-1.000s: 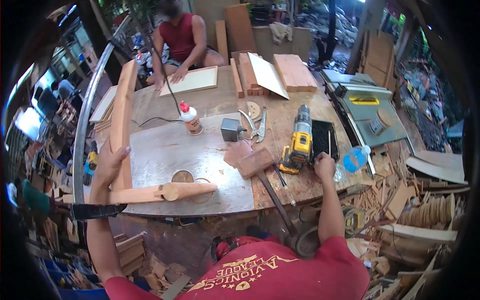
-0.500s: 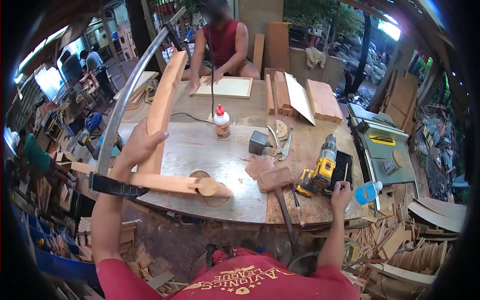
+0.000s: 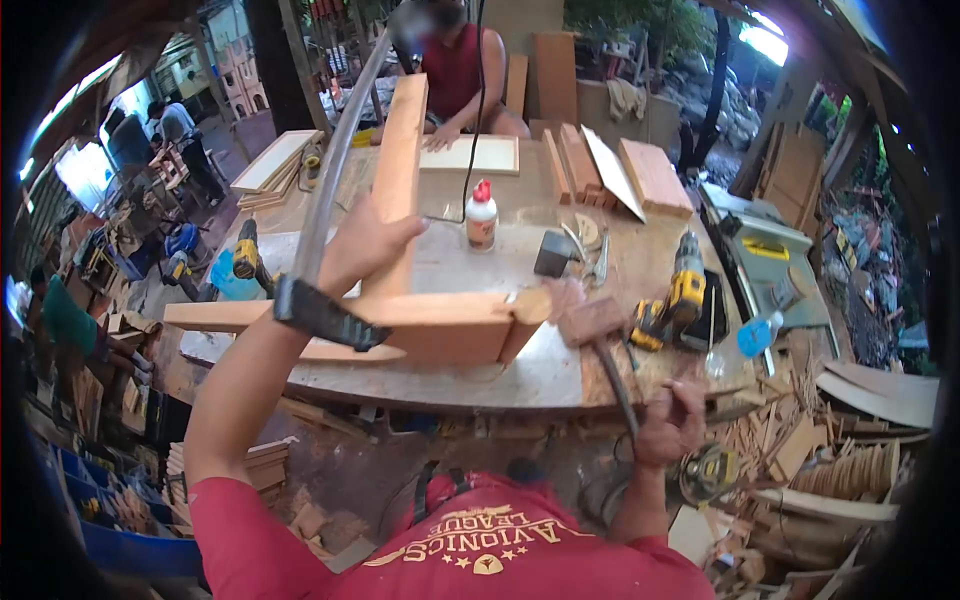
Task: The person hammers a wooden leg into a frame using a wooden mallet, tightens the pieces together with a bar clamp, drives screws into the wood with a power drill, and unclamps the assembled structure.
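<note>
My left hand (image 3: 368, 242) is wrapped round the upright beam of a wooden frame (image 3: 398, 150). A long metal clamp (image 3: 345, 130) runs beside that beam, its black jaw (image 3: 325, 315) in front of the frame's lower rail. The lower part of the frame is tilted, with a round end (image 3: 530, 305) at the right. My right hand (image 3: 672, 420) is at the table's front edge, near the handle of a wooden mallet (image 3: 593, 322); its fingers are curled, and what they hold, if anything, is too small to tell. A yellow drill (image 3: 686, 280) stands behind it.
A glue bottle (image 3: 481, 216), a black block (image 3: 553, 254) and pliers (image 3: 600, 262) lie mid-table. Wood stacks (image 3: 652, 178) stand at the back, near a seated person (image 3: 460, 80). A water bottle (image 3: 758, 336) and a table saw (image 3: 775, 255) are at the right.
My left hand has moved right with the frame and clamp, and the frame's lower part has lifted and turned. My right hand has come back from beside the drill to the front edge.
</note>
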`<state>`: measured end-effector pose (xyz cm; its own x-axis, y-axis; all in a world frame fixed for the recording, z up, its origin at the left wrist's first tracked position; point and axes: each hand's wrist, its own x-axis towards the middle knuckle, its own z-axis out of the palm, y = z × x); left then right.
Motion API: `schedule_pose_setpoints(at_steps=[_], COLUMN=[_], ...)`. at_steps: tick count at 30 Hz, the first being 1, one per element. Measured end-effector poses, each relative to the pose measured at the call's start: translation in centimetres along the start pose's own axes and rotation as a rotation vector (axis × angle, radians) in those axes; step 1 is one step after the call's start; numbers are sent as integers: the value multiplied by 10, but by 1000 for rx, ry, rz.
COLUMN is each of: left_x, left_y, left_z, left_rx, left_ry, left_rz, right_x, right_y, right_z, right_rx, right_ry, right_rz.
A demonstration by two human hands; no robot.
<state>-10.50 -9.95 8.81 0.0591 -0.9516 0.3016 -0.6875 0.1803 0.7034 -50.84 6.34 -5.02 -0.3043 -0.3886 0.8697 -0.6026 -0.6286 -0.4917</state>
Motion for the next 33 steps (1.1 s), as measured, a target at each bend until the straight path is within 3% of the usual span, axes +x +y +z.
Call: schedule_pose_setpoints(at_steps=[2, 4, 6, 8, 9, 18, 28, 33], left_x=[3, 9, 3, 16, 11, 7, -5, -9], left_y=[-7, -15, -4, -26, -19, -3, 14, 21], left_z=[5, 8, 3, 14, 13, 7, -5, -9], left_rx=[19, -63, -156, -105, -85, -38, 65, 3], left_ry=[-12, -33, -92, 50, 32, -117, -80, -44], left_rz=[-23, 91, 107, 193, 135, -57, 43, -18], right_x=[-16, -32, -42, -45, -48, -50, -44, -49], right_y=[-63, -106, -138, -160, -167, -182, -188, -189], right_z=[35, 71, 111, 138, 149, 189, 199, 206], right_rx=[142, 221, 322, 370, 381, 305, 318, 330], right_ry=[-113, -258, -257, -259, -239, -191, -130, -130], right_rz=[-34, -116, -88, -43, -23, 50, 103, 157])
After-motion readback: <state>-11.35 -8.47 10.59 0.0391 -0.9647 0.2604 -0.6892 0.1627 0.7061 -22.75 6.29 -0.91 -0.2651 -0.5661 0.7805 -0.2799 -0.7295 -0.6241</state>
